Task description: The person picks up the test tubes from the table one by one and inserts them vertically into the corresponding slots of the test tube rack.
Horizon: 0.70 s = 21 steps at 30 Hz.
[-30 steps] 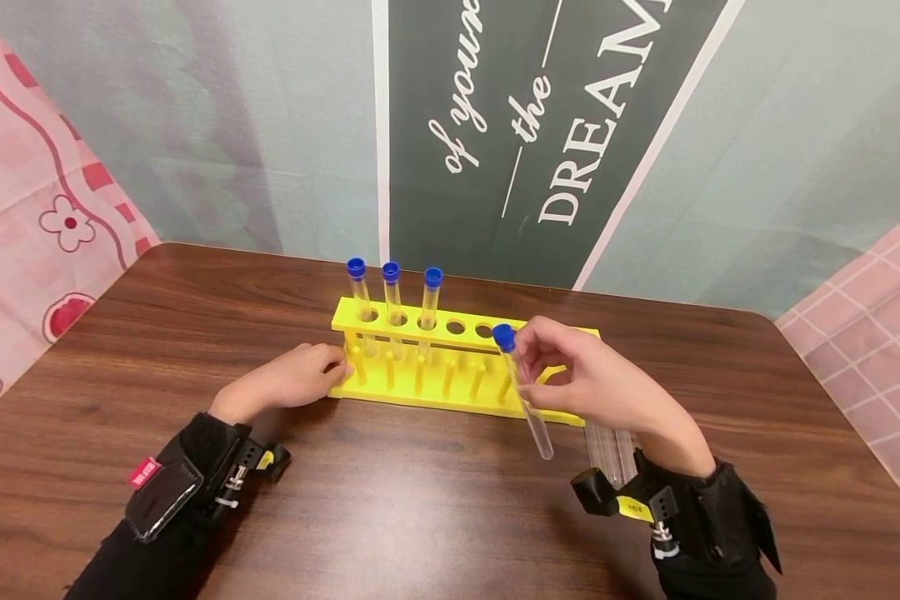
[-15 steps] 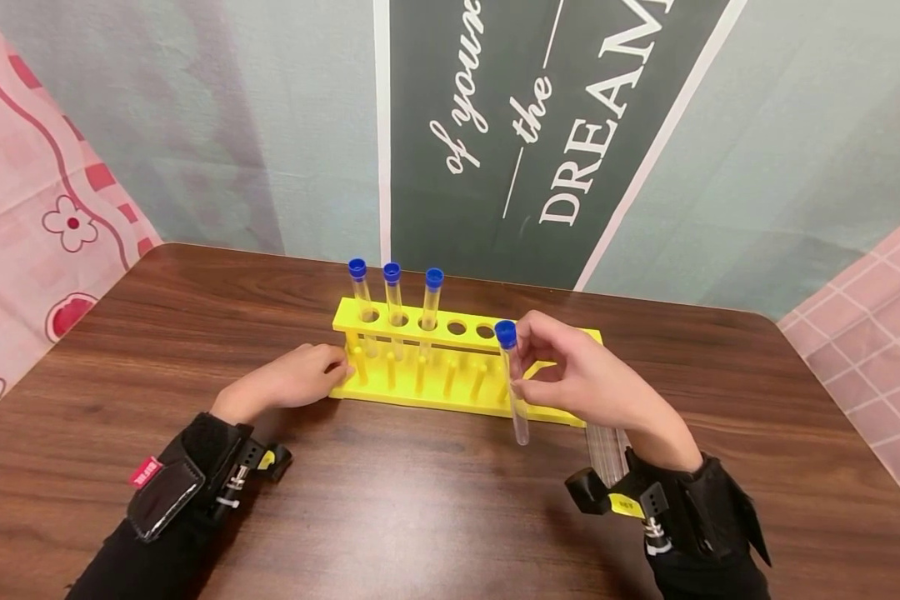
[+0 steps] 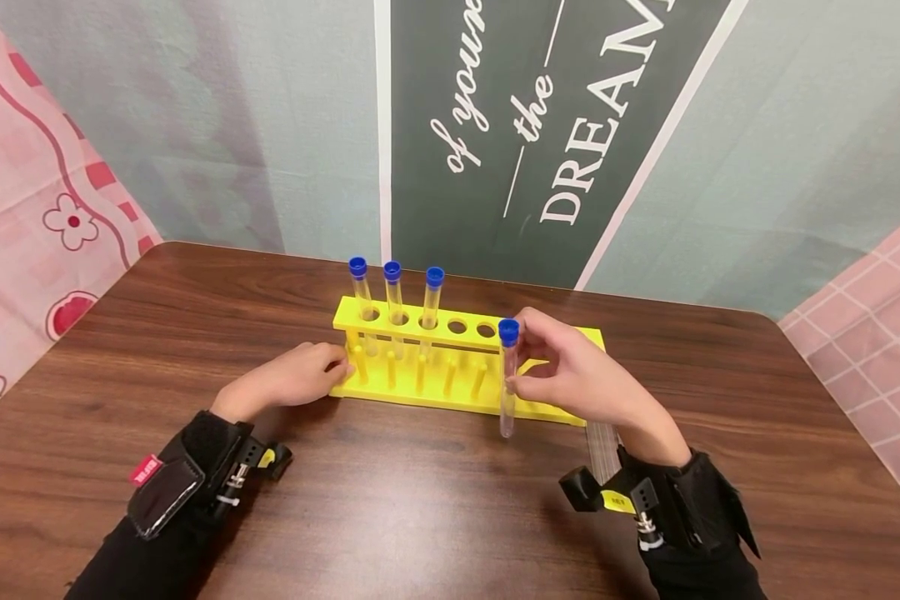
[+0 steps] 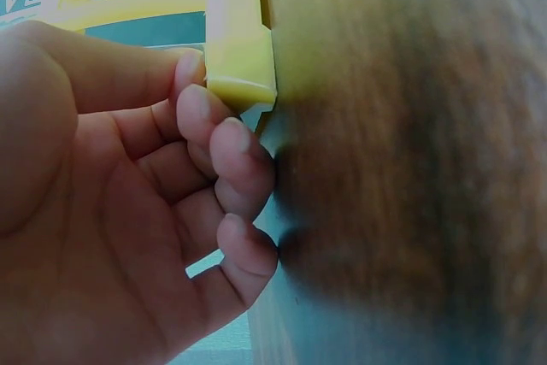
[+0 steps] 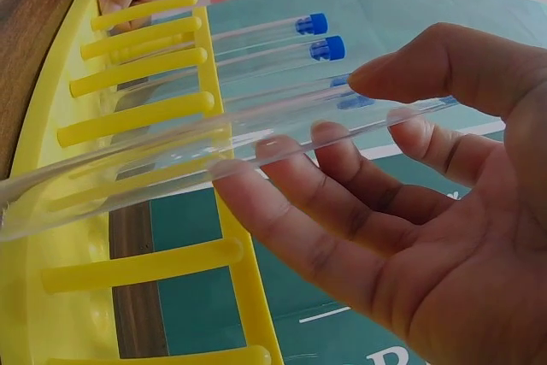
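Observation:
My right hand (image 3: 581,367) pinches a clear test tube (image 3: 507,358) with a blue cap between thumb and fingers. Nearly upright, the tube stands in front of the yellow test tube rack (image 3: 420,396), toward its right part. In the right wrist view this tube (image 5: 171,160) crosses in front of the rack's pegs, outside the holes. At the rack's left end, my left hand (image 3: 300,377) grips the base corner; the left wrist view has thumb and forefinger at the rack's end (image 4: 239,32), the other fingers curled by the tabletop. Three blue-capped tubes (image 3: 432,296) stand in the rack's left holes.
Several clear tubes (image 3: 603,446) lie on the brown wooden table (image 3: 420,517) beside the rack's right end, partly hidden by the right wrist. Behind the table hangs a grey-green cloth (image 3: 307,150) with white lettering. Pink patterned cloth (image 3: 67,167) hangs at the left.
My right hand has shifted slightly left and away from me, and the held test tube has turned from slanted to nearly upright. The left hand stays on the rack.

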Each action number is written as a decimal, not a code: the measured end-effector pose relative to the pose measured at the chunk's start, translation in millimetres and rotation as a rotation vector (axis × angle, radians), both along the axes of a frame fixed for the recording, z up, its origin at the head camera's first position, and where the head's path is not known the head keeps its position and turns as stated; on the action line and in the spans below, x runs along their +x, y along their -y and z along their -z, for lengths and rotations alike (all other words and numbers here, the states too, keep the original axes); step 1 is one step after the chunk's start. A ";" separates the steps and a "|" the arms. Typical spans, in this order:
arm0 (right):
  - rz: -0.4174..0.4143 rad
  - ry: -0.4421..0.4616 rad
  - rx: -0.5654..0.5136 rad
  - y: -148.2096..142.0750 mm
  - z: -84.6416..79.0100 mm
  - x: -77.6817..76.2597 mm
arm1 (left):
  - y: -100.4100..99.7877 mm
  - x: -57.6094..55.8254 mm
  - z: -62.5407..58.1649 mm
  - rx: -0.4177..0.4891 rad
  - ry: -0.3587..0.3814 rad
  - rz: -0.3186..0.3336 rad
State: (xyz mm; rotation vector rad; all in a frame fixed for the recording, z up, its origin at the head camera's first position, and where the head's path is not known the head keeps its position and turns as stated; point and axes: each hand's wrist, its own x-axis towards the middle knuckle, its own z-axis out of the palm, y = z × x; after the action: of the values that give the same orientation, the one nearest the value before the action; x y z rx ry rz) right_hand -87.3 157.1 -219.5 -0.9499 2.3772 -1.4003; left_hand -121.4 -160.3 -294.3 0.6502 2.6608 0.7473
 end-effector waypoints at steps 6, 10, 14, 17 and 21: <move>0.021 0.019 -0.016 1.5 0.1 -0.1 | 0.1 -0.9 0.8 -0.009 -0.013 0.004; 0.035 0.003 -0.005 1.9 0.4 -0.8 | 0.3 -1.1 1.3 -0.013 -0.015 0.002; 0.043 -0.019 0.000 2.0 0.0 -1.2 | 0.4 -1.4 2.6 -0.012 -0.009 0.000; 0.050 -0.033 0.005 2.2 -0.5 -1.5 | 0.2 -1.6 3.2 -0.008 -0.002 -0.002; 0.066 -0.044 0.016 2.7 -0.9 -2.3 | 0.5 -1.4 3.2 -0.011 0.005 -0.006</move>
State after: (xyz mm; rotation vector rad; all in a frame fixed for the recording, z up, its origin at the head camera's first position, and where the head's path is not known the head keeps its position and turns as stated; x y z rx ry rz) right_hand -89.6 154.3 -218.6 -0.9158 2.4697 -1.3946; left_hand -122.8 -160.8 -297.5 0.6377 2.6617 0.7339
